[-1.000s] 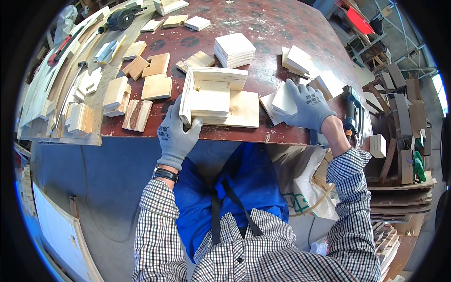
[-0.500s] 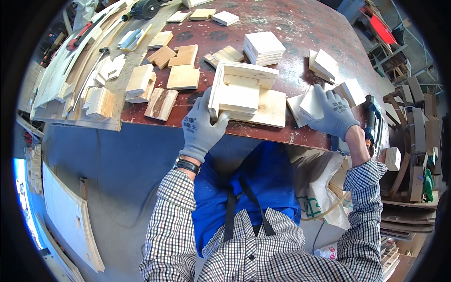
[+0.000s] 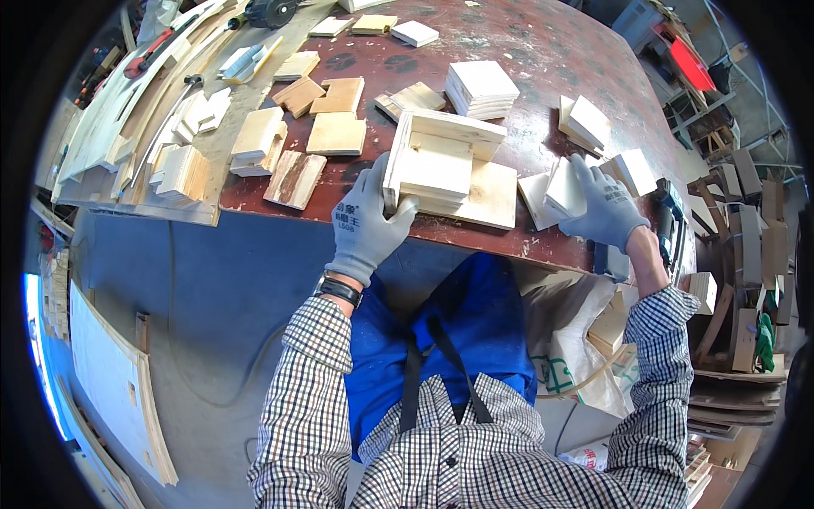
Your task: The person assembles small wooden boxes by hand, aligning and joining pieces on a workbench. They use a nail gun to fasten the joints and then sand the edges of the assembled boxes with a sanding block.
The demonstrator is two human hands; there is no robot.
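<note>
My left hand (image 3: 369, 222), in a grey work glove, grips the left side panel of a pale wooden box assembly (image 3: 435, 164). Its thumb presses on the near side, and the fingers behind the panel are partly hidden. The assembly has upright panels at left and back, flat pieces stacked inside, and a board (image 3: 492, 193) reaching out to the right. To the right of it, my gloved right hand (image 3: 604, 208) is closed around the right side of a pale wooden block (image 3: 563, 191). That block leans on another flat piece at its left.
Wooden squares (image 3: 337, 134) lie left of the assembly, with a stack (image 3: 481, 87) behind it. More blocks (image 3: 584, 120) sit at right. A black nail gun (image 3: 670, 220) rests at the right edge of the red-brown table (image 3: 543, 51). Below stands a white sack (image 3: 581, 339). A hammer (image 3: 193, 81) lies at left.
The whole view has shifted slightly. Both hands keep their holds, and the assembly and block stay in nearly the same places.
</note>
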